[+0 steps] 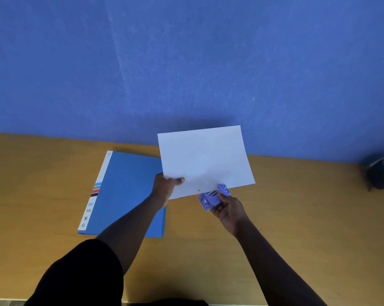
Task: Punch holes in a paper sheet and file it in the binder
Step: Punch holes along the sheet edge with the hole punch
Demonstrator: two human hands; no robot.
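My left grip [167, 184] pinches a smooth white paper sheet [205, 160]; my right grip [227, 209] clasps a purple hole punch [213, 196]. The blue binder's [129, 191] spine print is unreadable.

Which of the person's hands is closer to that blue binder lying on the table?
Left. The left hand pinches the paper sheet directly above the blue binder's right edge; the right hand holds the purple hole punch off to its right.
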